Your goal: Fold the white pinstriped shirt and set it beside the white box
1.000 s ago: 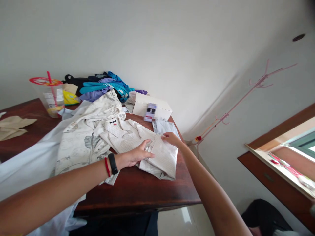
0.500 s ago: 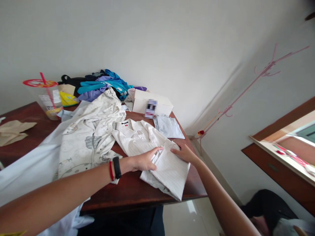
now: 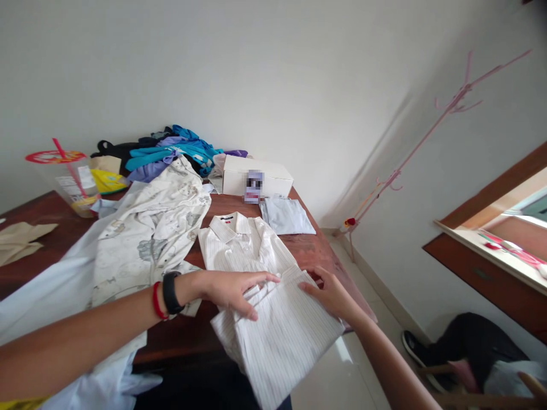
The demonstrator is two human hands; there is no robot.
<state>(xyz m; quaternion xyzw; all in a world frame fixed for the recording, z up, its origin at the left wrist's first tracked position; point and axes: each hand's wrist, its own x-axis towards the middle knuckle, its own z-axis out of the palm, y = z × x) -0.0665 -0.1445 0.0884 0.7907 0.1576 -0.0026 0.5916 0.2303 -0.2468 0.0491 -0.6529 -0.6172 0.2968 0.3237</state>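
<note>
A white striped shirt (image 3: 282, 330) lies on the brown table (image 3: 183, 336), its collar toward the wall and its lower part folded over, hanging past the front edge. My left hand (image 3: 235, 290), with a black band and a red string at the wrist, rests on the left side of the folded part, thumb and fingers apart. At the right edge, my right hand (image 3: 327, 290) has the cloth between its thumb and fingers. A patterned white garment (image 3: 149, 228) lies left of the shirt, and a folded pale grey cloth (image 3: 288, 216) behind it.
Along the wall are a white box (image 3: 273, 176) and a heap of blue, purple and black clothes (image 3: 179, 148). A plastic cup (image 3: 70, 182) with a straw and brown paper (image 3: 25, 239) are at the left. A pink coat rack (image 3: 410, 159) stands beyond the table's right side.
The shirt has shifted toward me, and its folded part now hangs further over the front edge. Both hands have moved down with it; the view has also shifted slightly.
</note>
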